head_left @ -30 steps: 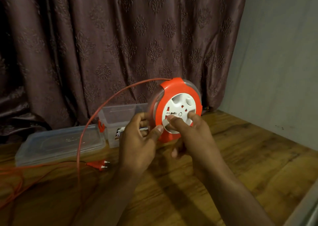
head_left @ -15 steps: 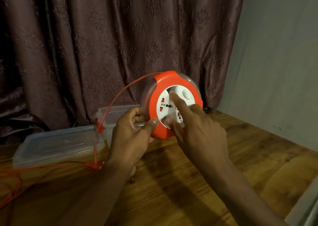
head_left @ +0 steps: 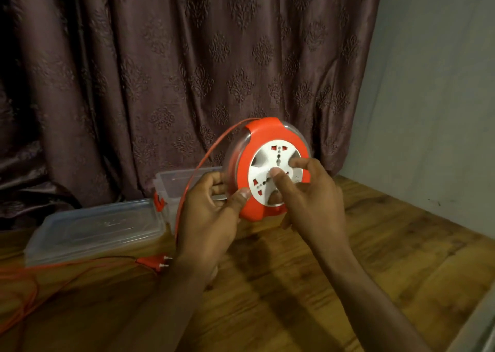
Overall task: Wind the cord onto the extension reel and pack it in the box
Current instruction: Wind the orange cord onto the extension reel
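The orange extension reel with a white socket disc is held upright above the wooden table. My left hand grips its lower left edge, thumb on the orange rim. My right hand presses fingers and thumb on the white disc. The orange cord arcs from the reel's top down to the left, runs across the table and ends in an orange plug lying by my left wrist. A clear plastic box stands behind my left hand.
The box's clear lid lies flat at the left. Loose cord loops trail off the table's left edge. A dark patterned curtain hangs behind; a grey wall borders the right. Bare wooden table spreads at the right.
My right hand's fingers have shifted around the white disc, which has turned. The reel sits slightly higher than a second ago. The plug lies a little nearer my left wrist.
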